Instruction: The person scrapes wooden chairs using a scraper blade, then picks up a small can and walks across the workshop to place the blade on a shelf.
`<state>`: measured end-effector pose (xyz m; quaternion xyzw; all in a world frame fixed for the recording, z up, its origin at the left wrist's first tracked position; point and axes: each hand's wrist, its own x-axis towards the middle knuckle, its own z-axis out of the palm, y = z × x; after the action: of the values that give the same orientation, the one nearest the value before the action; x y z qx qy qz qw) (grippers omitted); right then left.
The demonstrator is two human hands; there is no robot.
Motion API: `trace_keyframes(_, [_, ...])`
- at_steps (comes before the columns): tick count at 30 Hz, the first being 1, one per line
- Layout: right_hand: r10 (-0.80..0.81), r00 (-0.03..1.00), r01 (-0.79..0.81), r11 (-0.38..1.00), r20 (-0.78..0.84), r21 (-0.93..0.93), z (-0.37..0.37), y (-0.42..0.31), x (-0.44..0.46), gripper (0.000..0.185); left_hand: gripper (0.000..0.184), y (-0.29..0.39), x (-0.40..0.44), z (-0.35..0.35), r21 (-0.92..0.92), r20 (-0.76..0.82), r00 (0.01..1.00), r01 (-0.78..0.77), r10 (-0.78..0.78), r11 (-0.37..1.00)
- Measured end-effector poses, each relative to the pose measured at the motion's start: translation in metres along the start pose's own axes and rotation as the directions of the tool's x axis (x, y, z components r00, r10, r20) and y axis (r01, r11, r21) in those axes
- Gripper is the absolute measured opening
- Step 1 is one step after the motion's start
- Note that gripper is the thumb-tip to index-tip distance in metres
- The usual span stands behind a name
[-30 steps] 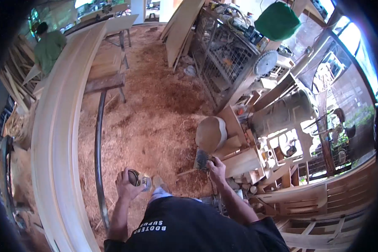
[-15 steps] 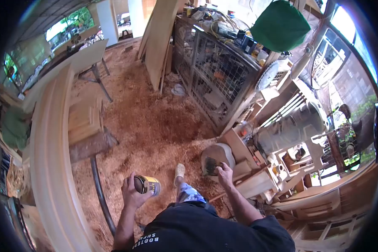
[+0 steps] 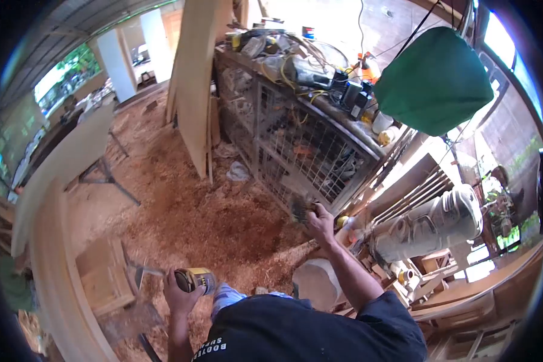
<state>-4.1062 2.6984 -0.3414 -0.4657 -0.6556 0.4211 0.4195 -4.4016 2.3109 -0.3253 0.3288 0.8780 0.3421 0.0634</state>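
My left hand (image 3: 179, 297) is wrapped round a can (image 3: 204, 279) with a yellow and dark label, held tilted at waist height on the left. The can's dark round end faces up toward me. Stretched out ahead on the right, my right hand (image 3: 321, 223) grips a brush (image 3: 300, 209) with dark, wide bristles. Its handle is mostly hidden by my fingers. Behind the brush stands the lower part of a wire-mesh cabinet (image 3: 311, 158); I cannot tell whether the two touch.
Sawdust and shavings cover the floor (image 3: 211, 223). Long boards (image 3: 60, 265) run along the left, beside a wooden panel (image 3: 105, 274). Tools and bottles crowd the cabinet top (image 3: 247, 60). A green cover (image 3: 434, 81) hangs at upper right. A pale rounded block (image 3: 317, 280) stands below my right arm.
My view has shifted toward the cabinet, which now looks nearer. My right hand has reached forward and up with the brush. The can remains in my left hand, a little lower.
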Motion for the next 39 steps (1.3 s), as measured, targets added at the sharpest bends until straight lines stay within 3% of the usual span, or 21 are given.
trace_keyframes(2, [-0.015,1.000,0.014,0.994,-0.005,-0.112,0.012,-0.025,0.024,0.023,0.106,-0.008,0.042,0.017,-0.004,-0.002,1.000,-0.010,0.010,1.000])
trace_keyframes(3, [-0.140,0.990,0.139,0.989,-0.024,-0.046,0.018,-0.013,0.041,0.021,0.108,-0.010,0.068,0.022,-0.038,0.043,0.997,-0.067,0.069,0.997])
trace_keyframes(6, [-0.302,0.943,0.278,0.946,-0.143,-0.167,0.016,-0.009,0.094,0.020,0.108,-0.017,0.140,0.040,-0.004,0.094,0.989,-0.115,0.114,0.993])
trace_keyframes(8, [-0.598,0.771,0.468,0.765,-0.219,-0.444,-0.001,-0.029,0.130,0.022,0.107,-0.003,0.191,0.052,0.003,0.166,0.983,-0.079,0.078,0.997])
trace_keyframes(10, [-0.672,0.718,0.431,0.633,-0.181,-0.643,-0.026,-0.064,0.161,0.025,0.106,-0.006,0.247,0.066,0.015,0.203,0.971,-0.136,0.130,0.991])
trace_keyframes(12, [-0.715,0.656,0.272,0.524,-0.243,-0.807,-0.043,-0.076,0.194,0.025,0.107,0.008,0.307,0.076,0.014,0.269,0.949,-0.176,0.166,0.984])
trace_keyframes(14, [-0.704,0.633,0.123,0.504,-0.324,-0.855,-0.059,-0.082,0.220,0.022,0.106,0.015,0.359,0.091,0.023,0.332,0.926,-0.201,0.182,0.979])
trace_keyframes(15, [-0.751,0.584,0.073,0.428,-0.309,-0.901,-0.065,-0.087,0.232,0.023,0.108,0.015,0.386,0.098,-0.040,0.328,0.903,-0.279,0.276,0.960])
trace_keyframes(18, [-0.693,0.609,-0.036,0.462,-0.386,-0.886,-0.073,-0.079,0.269,0.028,0.109,0.043,0.458,0.105,-0.057,0.387,0.833,-0.406,0.395,0.912])
trace_keyframes(22, [-0.649,0.659,-0.192,0.344,-0.381,-0.919,-0.077,-0.065,0.304,0.030,0.109,0.074,0.528,0.117,-0.094,0.389,0.753,-0.540,0.530,0.836])
trace_keyframes(25, [-0.587,0.696,-0.302,0.284,-0.414,-0.910,-0.077,-0.054,0.319,0.032,0.109,0.098,0.560,0.127,-0.162,0.435,0.764,-0.454,0.477,0.876])
trace_keyframes(33, [-0.536,0.742,-0.242,0.347,-0.403,-0.906,-0.068,-0.025,0.343,0.034,0.108,0.132,0.633,0.170,-0.147,0.494,0.717,-0.490,0.493,0.859])
trace_keyframes(39, [-0.467,0.755,-0.343,0.317,-0.460,-0.884,-0.069,-0.013,0.353,0.040,0.109,0.142,0.678,0.199,-0.090,0.445,0.741,-0.521,0.503,0.849])
